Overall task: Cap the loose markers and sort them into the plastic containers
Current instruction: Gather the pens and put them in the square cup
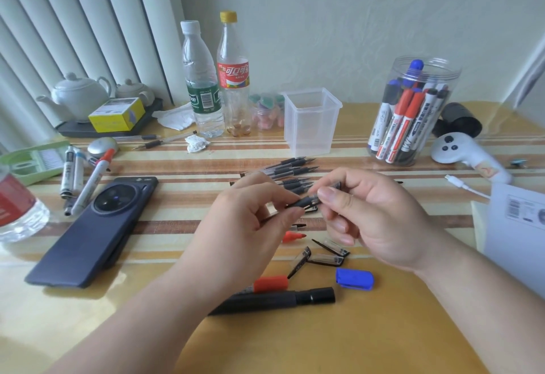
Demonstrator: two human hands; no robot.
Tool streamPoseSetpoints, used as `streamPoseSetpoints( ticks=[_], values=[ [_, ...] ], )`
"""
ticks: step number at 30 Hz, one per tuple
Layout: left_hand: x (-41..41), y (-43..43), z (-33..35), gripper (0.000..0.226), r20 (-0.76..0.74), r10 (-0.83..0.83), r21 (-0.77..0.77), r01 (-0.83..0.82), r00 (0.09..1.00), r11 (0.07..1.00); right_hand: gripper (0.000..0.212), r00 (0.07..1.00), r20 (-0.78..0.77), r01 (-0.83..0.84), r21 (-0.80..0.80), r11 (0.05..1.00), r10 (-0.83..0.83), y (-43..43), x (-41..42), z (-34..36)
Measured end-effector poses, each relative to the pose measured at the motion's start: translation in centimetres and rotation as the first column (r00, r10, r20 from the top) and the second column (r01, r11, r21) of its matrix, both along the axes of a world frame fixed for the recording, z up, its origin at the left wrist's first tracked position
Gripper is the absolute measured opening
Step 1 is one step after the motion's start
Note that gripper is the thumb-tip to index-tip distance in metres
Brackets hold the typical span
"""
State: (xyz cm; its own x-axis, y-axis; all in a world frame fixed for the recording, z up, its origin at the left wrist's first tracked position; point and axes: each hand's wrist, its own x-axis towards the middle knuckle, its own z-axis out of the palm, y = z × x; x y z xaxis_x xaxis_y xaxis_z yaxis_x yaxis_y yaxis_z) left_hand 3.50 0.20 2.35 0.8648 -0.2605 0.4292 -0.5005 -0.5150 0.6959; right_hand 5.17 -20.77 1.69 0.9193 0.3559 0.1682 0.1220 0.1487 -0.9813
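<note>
At the left of the desk (383, 329), a few loose markers (88, 179) lie side by side just beyond a dark phone (88, 226), well apart from the hands. Near the middle, the left hand (247, 220) pinches one end of a thin black pen (303, 202) with curled fingers, holding it above the desk. Just beyond it lies a heap of uncapped pens (295, 170), and farther back stands a square plastic container (309, 121). Nearer than the hands lie a red-capped marker (269, 283), a thick black marker (274, 300), some clear caps (327, 258) and a blue cap (354, 278). The right hand (368, 220) pinches the pen's other end between thumb and forefinger. Far right, a round jar (413, 111) holds capped markers upright.
</note>
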Motion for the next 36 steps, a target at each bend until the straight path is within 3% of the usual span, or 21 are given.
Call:
streamPoseSetpoints(
  ticks=[7, 11, 13, 15, 18, 20, 24, 32, 36],
  values=[
    [0.1, -0.2, -0.4, 0.014, 0.082, 0.019, -0.024, -0.017, 0.996, 1.000, 0.024, 0.999, -0.020, 0.047, -0.023, 0.999, -0.047, 0.6, -0.4, 0.9],
    [0.5, 0.2, 0.2, 0.014, 0.024, 0.004, 0.012, -0.005, 1.000, 1.000, 0.024, 0.996, 0.035, 0.081, -0.107, 0.991, -0.078, 1.1, -0.5, 0.7],
    [1.7, 0.9, 0.4, 0.012, -0.046, 0.025, 0.060, -0.022, 0.999, 0.998, 0.036, 0.995, 0.056, 0.092, -0.204, 0.975, -0.082, 0.8, -0.4, 1.1],
    [3.2, 1.9, 0.3, 0.014, -0.091, 0.110, 0.135, -0.097, 0.990, 0.986, 0.044, 0.989, 0.113, 0.134, -0.403, 0.905, -0.096, -0.5, -0.2, 1.5],
    [4.5, 2.6, -0.2, 0.013, -0.104, 0.284, 0.255, -0.250, 0.953, 0.934, 0.019, 0.955, 0.273, 0.283, -0.733, 0.618, -0.115, -2.8, 0.1, 1.7],
    [4.7, 2.1, -0.6, 0.010, -0.107, 0.298, 0.298, -0.255, 0.949, 0.920, 0.013, 0.962, 0.250, 0.271, -0.800, 0.535, -0.113, -3.3, 0.1, 1.6],
    [5.3, 1.4, -1.4, 0.007, -0.106, 0.288, 0.325, -0.241, 0.952, 0.915, 0.022, 0.971, 0.241, 0.223, -0.882, 0.415, -0.010, -3.0, -0.1, 1.9],
    [5.4, 1.3, -1.4, 0.011, -0.185, 0.301, 0.387, -0.212, 0.936, 0.897, 0.022, 0.976, 0.208, 0.175, -0.929, 0.327, 0.066, -2.5, -0.1, 1.6],
    [5.1, 1.3, -1.1, 0.022, -0.147, 0.267, 0.414, -0.186, 0.952, 0.891, 0.018, 0.979, 0.206, 0.191, -0.907, 0.376, 0.000, -2.6, -0.1, 1.7]
  ],
)
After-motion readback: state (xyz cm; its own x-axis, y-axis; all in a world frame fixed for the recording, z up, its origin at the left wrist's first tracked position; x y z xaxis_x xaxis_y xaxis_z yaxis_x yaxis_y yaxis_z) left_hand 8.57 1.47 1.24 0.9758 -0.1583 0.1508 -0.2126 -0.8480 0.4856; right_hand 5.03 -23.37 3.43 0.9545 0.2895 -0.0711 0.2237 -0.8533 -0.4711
